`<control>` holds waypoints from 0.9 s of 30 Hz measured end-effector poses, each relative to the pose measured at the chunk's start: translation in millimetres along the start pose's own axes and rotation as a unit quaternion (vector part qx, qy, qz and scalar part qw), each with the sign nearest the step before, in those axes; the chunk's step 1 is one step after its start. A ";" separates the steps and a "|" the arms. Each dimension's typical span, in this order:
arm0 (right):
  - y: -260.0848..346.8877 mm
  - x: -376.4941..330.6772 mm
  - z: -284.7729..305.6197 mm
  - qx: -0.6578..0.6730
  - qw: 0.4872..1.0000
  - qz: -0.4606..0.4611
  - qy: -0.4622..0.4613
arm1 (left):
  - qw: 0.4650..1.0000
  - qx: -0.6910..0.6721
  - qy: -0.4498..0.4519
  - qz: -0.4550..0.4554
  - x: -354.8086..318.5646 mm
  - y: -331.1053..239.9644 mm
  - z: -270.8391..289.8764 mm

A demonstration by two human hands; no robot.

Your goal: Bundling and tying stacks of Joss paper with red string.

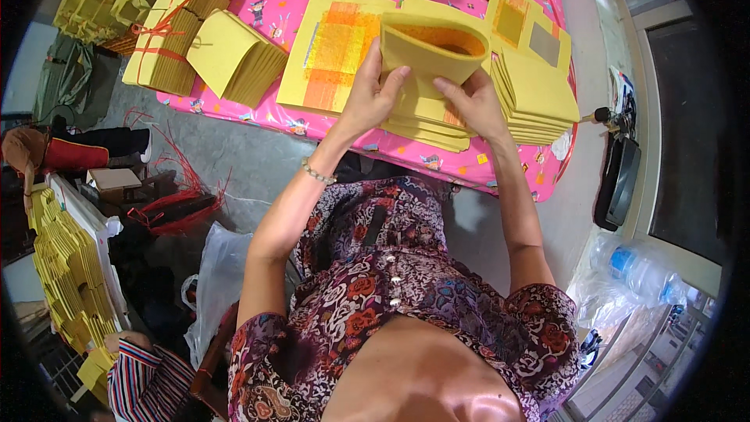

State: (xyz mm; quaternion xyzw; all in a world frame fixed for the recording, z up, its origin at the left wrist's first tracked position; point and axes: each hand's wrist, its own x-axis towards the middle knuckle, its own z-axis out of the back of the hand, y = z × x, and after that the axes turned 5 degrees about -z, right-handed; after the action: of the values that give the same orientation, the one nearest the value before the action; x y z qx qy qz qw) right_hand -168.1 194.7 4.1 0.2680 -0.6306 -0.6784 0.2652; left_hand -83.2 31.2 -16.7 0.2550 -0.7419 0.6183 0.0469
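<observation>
My left hand (373, 92) and my right hand (475, 103) grip a yellow joss paper sheet (426, 66) from either side. Its two ends are curved round so that the top gapes, and an orange print shows on the inner face. Both thumbs press on the near side; most other fingers are hidden behind the paper. Below it lies a layered stack of yellow paper (426, 131). By my left hand, a flat yellow sheet (295, 82) bears an orange and bright yellow print. Right of my right hand sits a pile of folded yellow papers (539, 113).
A pink patterned cloth (262, 119) covers the table. Folded paper (238, 59) and a bundle tied with red string (173, 43) stand at the left. Two people work at the left, one in a striped sleeve (148, 379). Plastic bottles (641, 270) lie at the right.
</observation>
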 end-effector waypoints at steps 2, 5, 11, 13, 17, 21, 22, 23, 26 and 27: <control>9.6 7.3 -3.3 0.014 1.000 0.007 -0.025 | 1.000 0.020 0.004 -0.009 8.4 -1.8 2.8; 10.4 19.1 -4.1 0.026 0.998 0.051 -0.030 | 0.999 0.042 0.008 -0.004 19.3 -10.1 6.8; 19.1 26.0 1.0 0.022 0.999 -0.030 -0.038 | 0.981 0.009 0.040 0.192 36.8 -28.4 11.2; 14.9 29.3 2.0 0.083 0.994 -0.069 0.003 | 0.978 -0.010 0.039 0.203 37.3 -27.1 13.0; 11.5 29.9 6.1 0.114 0.988 -0.100 0.024 | 0.972 -0.027 0.039 0.229 37.2 -28.3 11.0; 11.1 29.3 9.7 0.128 0.982 -0.130 0.054 | 0.966 -0.006 0.043 0.256 39.6 -29.4 10.7; 10.7 29.5 10.3 0.136 0.980 -0.134 0.059 | 0.964 -0.021 0.037 0.264 40.3 -30.2 9.7; 8.2 29.6 9.5 0.136 0.980 -0.133 0.060 | 0.962 -0.035 0.031 0.270 41.0 -30.8 9.1; 7.0 26.8 4.5 0.096 0.994 -0.059 0.001 | 0.974 -0.001 0.020 0.224 36.0 -27.0 5.9; 11.5 22.7 1.5 0.065 0.997 -0.036 -0.012 | 0.975 0.000 0.021 0.219 33.9 -25.8 4.8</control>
State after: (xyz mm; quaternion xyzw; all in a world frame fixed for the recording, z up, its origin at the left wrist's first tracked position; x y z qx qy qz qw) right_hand -185.2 179.2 15.0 0.2992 -0.6665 -0.6481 0.2149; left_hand -100.1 13.1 18.3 0.0730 -0.7785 0.6190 -0.0741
